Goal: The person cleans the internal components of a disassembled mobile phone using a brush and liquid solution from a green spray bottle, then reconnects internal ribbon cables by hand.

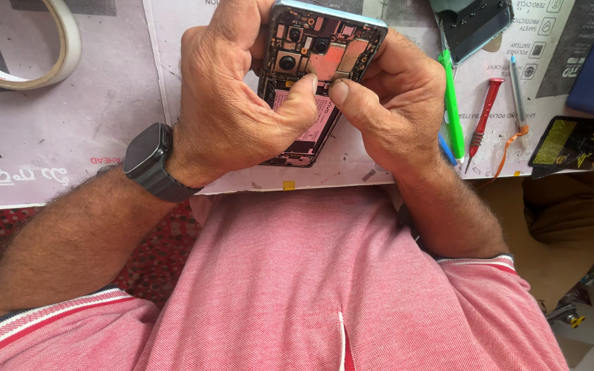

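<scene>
Both hands clasp an opened phone (314,75) near the surface's front edge.
Left hand (232,96) and right hand (393,103) each hold a grip pinched on it, thumbs pressing its exposed parts.

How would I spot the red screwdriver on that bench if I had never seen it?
Start at the opened phone held in both hands, then look right past the green tool. The red-handled screwdriver lies there on the printed mat, tip toward the person. It is the only red tool; its neighbour is a slim grey one.

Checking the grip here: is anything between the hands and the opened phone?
Nothing visible. The left hand and right hand hold the opened phone directly, both thumbs pressing on its exposed inside.
</scene>
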